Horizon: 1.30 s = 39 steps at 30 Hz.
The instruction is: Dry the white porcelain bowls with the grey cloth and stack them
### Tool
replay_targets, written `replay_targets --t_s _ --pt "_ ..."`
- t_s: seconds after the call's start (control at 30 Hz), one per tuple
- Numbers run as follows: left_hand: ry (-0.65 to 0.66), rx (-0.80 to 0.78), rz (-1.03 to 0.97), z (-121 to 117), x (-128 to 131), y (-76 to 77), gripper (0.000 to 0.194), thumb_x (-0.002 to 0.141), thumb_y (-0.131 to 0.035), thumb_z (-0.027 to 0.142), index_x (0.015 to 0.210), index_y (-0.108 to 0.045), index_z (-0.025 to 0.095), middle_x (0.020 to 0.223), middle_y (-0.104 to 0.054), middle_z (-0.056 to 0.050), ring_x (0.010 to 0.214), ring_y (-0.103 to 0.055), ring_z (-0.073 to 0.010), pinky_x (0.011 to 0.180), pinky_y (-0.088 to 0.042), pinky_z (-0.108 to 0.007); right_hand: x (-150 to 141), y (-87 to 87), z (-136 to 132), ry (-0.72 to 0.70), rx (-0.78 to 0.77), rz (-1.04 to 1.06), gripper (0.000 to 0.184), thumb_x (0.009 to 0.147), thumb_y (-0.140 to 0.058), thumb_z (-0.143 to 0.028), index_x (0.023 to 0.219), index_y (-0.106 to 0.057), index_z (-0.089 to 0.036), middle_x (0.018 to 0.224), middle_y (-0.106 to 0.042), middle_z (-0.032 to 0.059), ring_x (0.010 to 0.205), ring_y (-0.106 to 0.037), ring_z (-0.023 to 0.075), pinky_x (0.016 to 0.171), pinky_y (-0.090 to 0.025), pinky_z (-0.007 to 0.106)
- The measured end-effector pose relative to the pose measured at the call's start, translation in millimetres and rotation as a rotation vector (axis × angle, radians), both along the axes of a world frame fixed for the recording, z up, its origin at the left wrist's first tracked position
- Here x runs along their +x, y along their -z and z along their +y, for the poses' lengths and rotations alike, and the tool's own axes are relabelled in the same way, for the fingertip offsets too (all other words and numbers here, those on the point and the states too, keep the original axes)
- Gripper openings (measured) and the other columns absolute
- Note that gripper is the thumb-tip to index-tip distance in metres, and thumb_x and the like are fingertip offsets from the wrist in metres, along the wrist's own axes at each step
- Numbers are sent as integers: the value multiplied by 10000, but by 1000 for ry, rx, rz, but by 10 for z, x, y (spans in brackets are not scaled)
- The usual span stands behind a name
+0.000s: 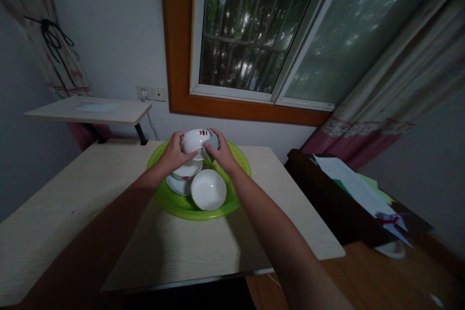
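My left hand grips a small white bowl with red marks, tilted on its side above a green plastic basin. My right hand presses a grey scouring pad against that bowl's outer side. Inside the basin an upright white bowl sits near the front. Behind it to the left lies another white bowl stacked on a white plate. Both hands are closed, and both forearms reach in from below.
The basin stands on a pale wooden table. A small shelf-like side table is at the back left. A dark cabinet with papers stands at the right. A window and curtains lie behind.
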<state>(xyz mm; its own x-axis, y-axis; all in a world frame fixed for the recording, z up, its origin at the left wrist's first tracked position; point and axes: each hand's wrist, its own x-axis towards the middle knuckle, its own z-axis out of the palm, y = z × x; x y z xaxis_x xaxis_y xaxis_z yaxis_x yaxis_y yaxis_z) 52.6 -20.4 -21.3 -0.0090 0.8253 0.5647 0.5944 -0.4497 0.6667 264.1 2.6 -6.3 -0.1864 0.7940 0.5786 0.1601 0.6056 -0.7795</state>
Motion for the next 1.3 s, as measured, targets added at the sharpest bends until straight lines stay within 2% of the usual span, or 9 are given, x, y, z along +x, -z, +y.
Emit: replay_targets --t_s 0.2,0.5,0.77,1.0,1.3 --pt "0 0 -14 -2 -10 -8 742 701 -807 466 1283 -394 264 1318 -564 -113 1169 -613 -249 862 -545 -358 24 -13 20 -35 -64 95 562 894 -610 -520 1376 -529 -241 1385 -606 77 1266 -565 247 1150 -401 413" --pt "-16 24 29 -8 3 -3 745 685 -815 449 1278 -403 265 1304 -563 -101 1183 -604 -250 883 -535 -354 -10 25 14 -11 -42 30 683 820 -712 -529 1404 -502 -244 1430 -560 85 1310 -525 263 1159 -387 424" --pt "-3 3 -33 -11 -3 -12 744 708 -798 470 1285 -381 257 1314 -554 -115 1161 -615 -242 853 -544 -344 13 14 31 -30 -78 84 581 893 -601 -489 1406 -504 -234 1373 -611 81 1243 -575 247 1133 -421 428" --pt "11 14 -28 1 -7 -8 763 680 -822 452 1272 -377 264 1280 -574 -101 1152 -624 -243 894 -540 -364 -8 -11 -3 -5 -48 36 669 817 -700 -520 1390 -514 -229 1429 -565 91 1305 -531 267 1159 -388 419" --pt "-12 7 -5 -28 4 -18 753 693 -809 468 1278 -379 269 1302 -560 -110 1172 -607 -252 855 -543 -356 8 12 28 -27 -98 79 617 871 -626 -522 1400 -513 -226 1371 -609 88 1244 -568 259 1136 -415 424"
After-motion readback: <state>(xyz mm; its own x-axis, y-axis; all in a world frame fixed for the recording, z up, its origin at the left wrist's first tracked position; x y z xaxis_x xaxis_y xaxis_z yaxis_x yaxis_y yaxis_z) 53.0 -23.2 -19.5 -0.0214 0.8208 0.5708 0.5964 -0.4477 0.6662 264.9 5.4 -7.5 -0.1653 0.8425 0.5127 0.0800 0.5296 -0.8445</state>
